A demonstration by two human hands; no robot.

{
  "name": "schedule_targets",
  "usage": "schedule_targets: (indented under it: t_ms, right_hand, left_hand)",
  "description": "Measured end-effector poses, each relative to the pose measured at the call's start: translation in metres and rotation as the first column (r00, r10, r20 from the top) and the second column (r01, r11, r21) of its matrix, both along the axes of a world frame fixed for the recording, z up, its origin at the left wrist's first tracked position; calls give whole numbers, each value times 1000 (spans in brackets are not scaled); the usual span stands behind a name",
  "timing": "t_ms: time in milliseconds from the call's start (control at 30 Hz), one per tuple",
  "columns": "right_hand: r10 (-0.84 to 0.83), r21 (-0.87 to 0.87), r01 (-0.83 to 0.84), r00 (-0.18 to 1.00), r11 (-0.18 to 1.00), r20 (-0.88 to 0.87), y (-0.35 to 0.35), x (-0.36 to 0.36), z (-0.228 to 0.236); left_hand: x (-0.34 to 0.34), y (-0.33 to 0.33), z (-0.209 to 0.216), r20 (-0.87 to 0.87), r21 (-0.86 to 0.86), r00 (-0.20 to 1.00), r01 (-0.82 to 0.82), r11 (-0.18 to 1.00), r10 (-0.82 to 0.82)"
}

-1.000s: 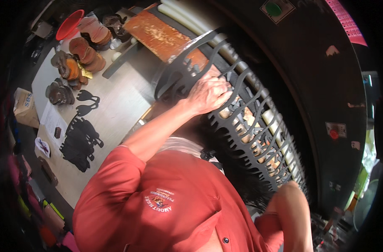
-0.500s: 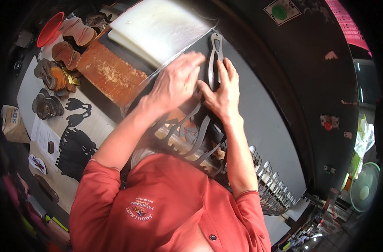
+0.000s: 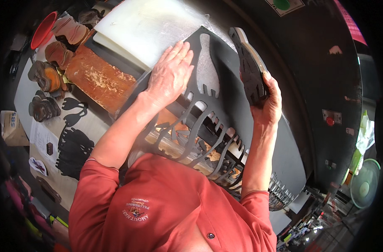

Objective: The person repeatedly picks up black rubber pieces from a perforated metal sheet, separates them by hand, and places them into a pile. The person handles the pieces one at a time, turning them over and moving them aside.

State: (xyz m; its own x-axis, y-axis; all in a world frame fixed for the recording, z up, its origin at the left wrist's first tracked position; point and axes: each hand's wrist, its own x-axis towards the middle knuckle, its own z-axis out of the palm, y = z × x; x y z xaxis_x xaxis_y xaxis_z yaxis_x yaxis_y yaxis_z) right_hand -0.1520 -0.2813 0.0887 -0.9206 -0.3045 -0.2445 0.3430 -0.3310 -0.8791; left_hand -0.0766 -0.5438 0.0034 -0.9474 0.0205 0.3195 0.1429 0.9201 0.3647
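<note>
In my right hand (image 3: 269, 101) is a long cutting die (image 3: 250, 63) with a pale metal rim and a dark inside, raised and tilted above a dark sheet (image 3: 229, 101). My fingers close round its lower end. My left hand (image 3: 170, 69) lies flat along the sheet's left edge, fingers stretched out and holding nothing. Between the hands, a fork-shaped cutout (image 3: 207, 69) shows light grey in the sheet. Toward me the sheet is cut into thin curved strips (image 3: 195, 130) hanging over loose scraps (image 3: 202, 147). Whether a cut piece sits inside the die I cannot tell.
White cutting boards (image 3: 145, 29) lie at the far left beside a worn brown board (image 3: 99, 73). Stacks of leather pieces (image 3: 44, 107), dark cut shapes (image 3: 74, 149) and a red bowl (image 3: 44, 30) are further left. A dark machine body (image 3: 313, 63) stands along the right.
My right hand has lifted the die off the sheet and moved it right, uncovering the fork-shaped cutout. My left hand has shifted slightly left and settled flat on the sheet's edge.
</note>
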Motion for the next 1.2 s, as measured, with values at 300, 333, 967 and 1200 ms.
schedule_targets:
  t_ms: [300, 333, 967, 1200]
  right_hand:
    - [-235, -320, 275, 959, 907, 158, -42, 87, -16]
    - [-281, -258, 319, 944, 912, 172, -42, 88, -17]
    - [-156, -115, 177, 973, 977, 171, -19, 95, -10]
    - [-154, 46, 155, 987, 987, -38, 42, 95, 0]
  left_hand:
    - [42, 105, 49, -243, 727, 957, 289, 622, -160]
    - [42, 107, 45, -170, 736, 972, 234, 635, -161]
    - [42, 36, 24, -4, 999, 992, 0, 40, 124]
    - [77, -110, 20, 192, 977, 955, -209, 52, 226]
